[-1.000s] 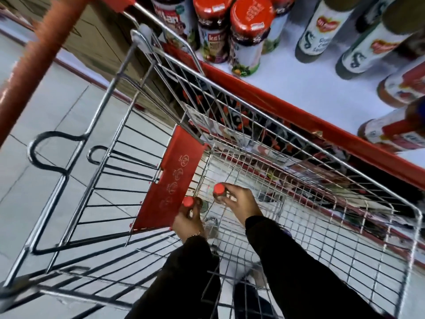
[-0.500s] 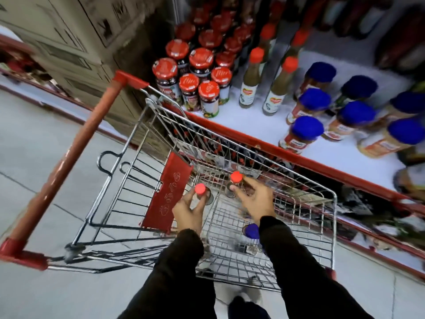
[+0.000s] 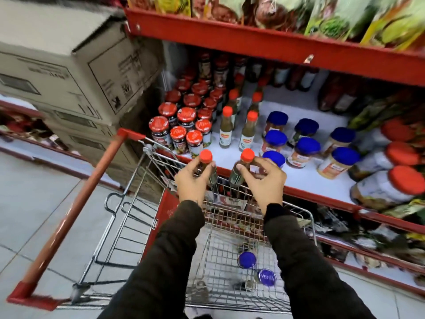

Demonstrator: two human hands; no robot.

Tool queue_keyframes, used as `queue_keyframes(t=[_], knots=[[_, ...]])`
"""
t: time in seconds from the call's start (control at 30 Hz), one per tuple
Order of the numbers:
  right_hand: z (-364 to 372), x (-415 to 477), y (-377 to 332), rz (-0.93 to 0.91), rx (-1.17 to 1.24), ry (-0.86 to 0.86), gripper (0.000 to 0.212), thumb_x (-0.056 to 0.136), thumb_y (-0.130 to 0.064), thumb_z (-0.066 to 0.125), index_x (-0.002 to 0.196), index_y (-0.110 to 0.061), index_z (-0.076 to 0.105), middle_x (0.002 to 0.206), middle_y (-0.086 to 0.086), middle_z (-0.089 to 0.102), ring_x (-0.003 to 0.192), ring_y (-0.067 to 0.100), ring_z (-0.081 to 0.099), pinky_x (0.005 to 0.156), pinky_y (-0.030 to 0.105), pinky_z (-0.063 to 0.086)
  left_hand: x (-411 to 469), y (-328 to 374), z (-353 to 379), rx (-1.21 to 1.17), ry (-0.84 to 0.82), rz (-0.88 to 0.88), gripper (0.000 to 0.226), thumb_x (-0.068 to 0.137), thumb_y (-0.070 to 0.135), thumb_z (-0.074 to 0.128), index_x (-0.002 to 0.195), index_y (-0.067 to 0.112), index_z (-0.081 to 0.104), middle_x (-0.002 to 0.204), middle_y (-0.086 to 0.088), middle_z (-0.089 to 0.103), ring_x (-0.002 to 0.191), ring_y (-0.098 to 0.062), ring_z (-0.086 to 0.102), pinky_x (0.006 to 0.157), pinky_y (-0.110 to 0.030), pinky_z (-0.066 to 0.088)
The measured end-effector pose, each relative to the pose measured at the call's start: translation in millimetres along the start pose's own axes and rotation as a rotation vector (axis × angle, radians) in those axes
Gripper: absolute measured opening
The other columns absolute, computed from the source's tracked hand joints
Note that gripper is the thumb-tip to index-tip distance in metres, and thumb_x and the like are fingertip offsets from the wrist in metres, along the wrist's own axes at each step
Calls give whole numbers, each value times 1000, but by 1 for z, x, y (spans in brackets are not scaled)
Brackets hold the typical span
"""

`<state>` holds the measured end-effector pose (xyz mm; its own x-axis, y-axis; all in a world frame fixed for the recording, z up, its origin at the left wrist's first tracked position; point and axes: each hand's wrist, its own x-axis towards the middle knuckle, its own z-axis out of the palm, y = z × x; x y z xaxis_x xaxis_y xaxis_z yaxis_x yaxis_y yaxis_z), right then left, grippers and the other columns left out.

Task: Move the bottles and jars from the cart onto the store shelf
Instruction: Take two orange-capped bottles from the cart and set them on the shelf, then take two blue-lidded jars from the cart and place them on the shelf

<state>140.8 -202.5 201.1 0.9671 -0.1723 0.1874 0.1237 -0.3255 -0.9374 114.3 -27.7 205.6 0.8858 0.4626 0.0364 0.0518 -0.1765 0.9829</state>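
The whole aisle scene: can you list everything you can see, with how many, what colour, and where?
Held bottles: two, dark with red caps, one in the left hand, one in the right hand, above the cart's far edge.
Cart: one, silver wire with red handle, beside the shelf.
Jars in cart: two, blue lids, on the basket floor.
Shelf: white board, red edge, ahead.
Red-lidded jars: a dozen or more, shelf left.
Slim red-capped bottles: at least four, shelf middle.
Blue-lidded jars: about eight, shelf right.
Cardboard boxes: stacked, beige, left.
Hands: left and right, dark sleeves.
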Motion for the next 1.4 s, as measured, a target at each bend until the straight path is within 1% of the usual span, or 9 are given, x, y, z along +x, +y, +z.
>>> queue_keyframes(t=[0.1,0.2,0.4,0.5,0.83,0.97,1.07,1.23,1.4], knots=[[4,19,-13,-41,-9,58,20,77,-36,83,89,-44,68,97,-13,71,93,-2,65,76,10,54,25,15,9,25,-43,91,29,86,26,75,113,14,75,104,5,77,108,-18,71,100,-33,54],[11,37,-11,-50,-116,85,21,79,-33,82,95,-34,69,99,-7,72,94,4,63,85,18,52,48,21,21,36,-100,153,28,88,19,73,115,12,73,105,5,76,105,-14,70,100,-33,54],[23,54,4,20,-211,67,26,79,-25,83,101,-16,73,99,-3,75,91,6,66,81,5,46,76,7,34,72,-214,132,35,90,18,70,124,10,69,119,0,74,117,-14,66,108,-40,49],[25,54,7,50,-229,75,28,79,-26,83,103,-15,73,103,1,77,95,10,69,88,20,50,81,0,37,76,-226,124,34,91,20,70,124,13,69,118,2,74,115,-14,67,107,-40,50],[28,51,4,75,-284,12,40,86,-24,77,123,-13,68,122,6,73,114,20,67,97,39,57,85,-2,46,210,-236,129,37,95,23,63,130,12,62,121,-4,72,115,-21,64,105,-33,48],[19,31,9,116,-171,-6,45,92,-23,70,135,-16,60,129,7,68,115,17,67,94,29,56,64,-12,46,137,-175,33,49,97,31,59,144,17,51,142,-5,60,133,-19,53,113,-40,43],[9,0,22,30,-211,-22,37,96,-27,63,132,-20,61,127,5,66,111,16,66,97,37,56,26,-31,44,87,-109,29,53,99,37,53,149,21,43,154,-1,47,144,-15,41,119,-44,36],[-16,-48,62,28,-457,-200,45,100,-38,53,142,-21,52,152,-1,48,138,14,46,114,29,36,-37,-76,48,306,-303,1,57,103,43,42,156,31,26,167,10,17,156,-11,9,127,-43,20],[-55,-90,116,189,-603,-390,52,102,-42,49,149,-21,44,161,-1,36,146,18,36,119,31,29,-80,-117,54,463,-517,-68,55,103,37,43,156,31,28,168,4,14,156,-14,9,124,-34,16]])
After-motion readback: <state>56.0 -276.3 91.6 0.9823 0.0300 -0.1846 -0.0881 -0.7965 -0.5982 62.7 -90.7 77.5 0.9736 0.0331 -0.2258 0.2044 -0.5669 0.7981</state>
